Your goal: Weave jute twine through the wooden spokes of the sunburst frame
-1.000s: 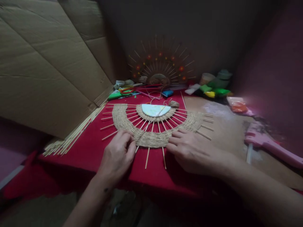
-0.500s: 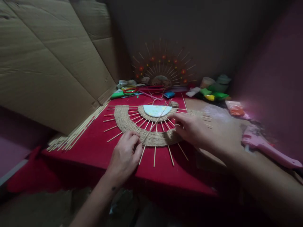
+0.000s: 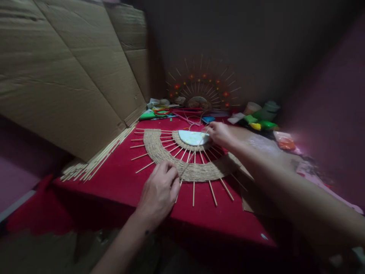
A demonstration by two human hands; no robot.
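Note:
A half-round fan of thin sticks with a woven twine band (image 3: 199, 171) lies on the red cloth. At its centre is a pale blue half disc (image 3: 191, 137) edged with twine. My left hand (image 3: 162, 186) rests closed at the band's lower left edge, its fingertips on a stick and the twine there. A strand of twine (image 3: 191, 158) runs slanting from that hand over the fan towards my right hand (image 3: 219, 133). My right hand is pinched by the half disc's right end, closed on the twine.
Large cardboard (image 3: 71, 76) leans at left beside loose sticks (image 3: 99, 156). Behind stands a finished flowered stick fan (image 3: 199, 85). Scissors (image 3: 162, 112), coloured packets (image 3: 252, 120) and a pink glue gun (image 3: 316, 177), partly behind my right arm, surround the work.
My right hand has moved up and back, from the band's right side to the half disc's right end. The whole view has shifted a little, and my left hand stays at the band.

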